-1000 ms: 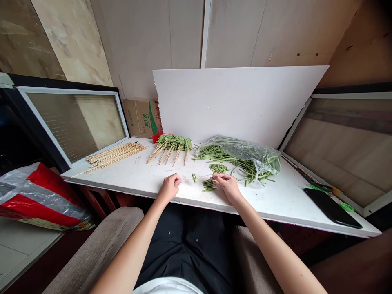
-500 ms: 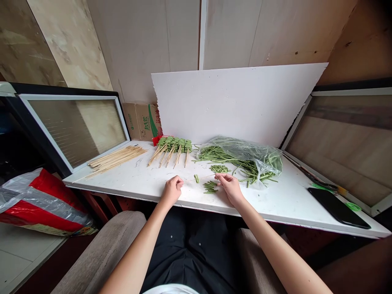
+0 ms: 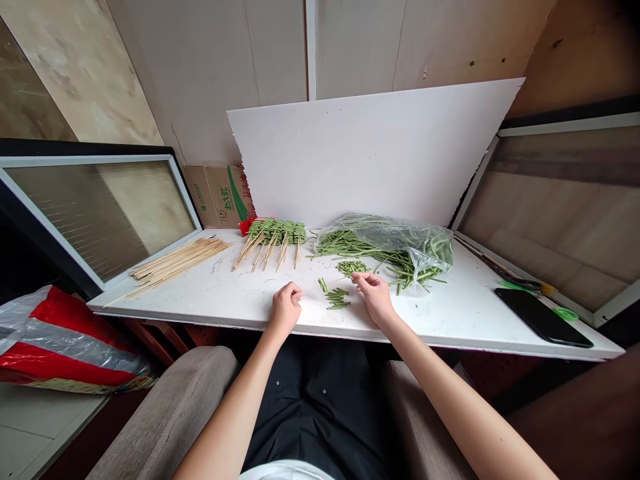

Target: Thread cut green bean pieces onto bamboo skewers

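Observation:
A thin bamboo skewer (image 3: 313, 289), faint against the white table, stretches between my two hands. My left hand (image 3: 286, 309) is closed around one end near the table's front edge. The other end is pinched in the fingertips of my right hand (image 3: 375, 297). Under and just in front of the skewer lie short cut green bean pieces (image 3: 339, 300), with a pair of pieces (image 3: 323, 285) beside them. Behind my right fingers is a small heap of cut beans (image 3: 351, 267). No bean shows on the held skewer.
Loose bare skewers (image 3: 180, 261) lie on the left. Threaded bean skewers (image 3: 277, 232) are stacked at the back. A clear plastic bag (image 3: 430, 243) holds long green beans. Right are a black phone (image 3: 543, 317) and a green ring (image 3: 565, 313). A white board (image 3: 375, 153) stands behind.
The camera view has shifted, so the table's contents appear slightly farther left. Both hands keep hold of the skewer, with the right hand drawn slightly nearer the small bean heap.

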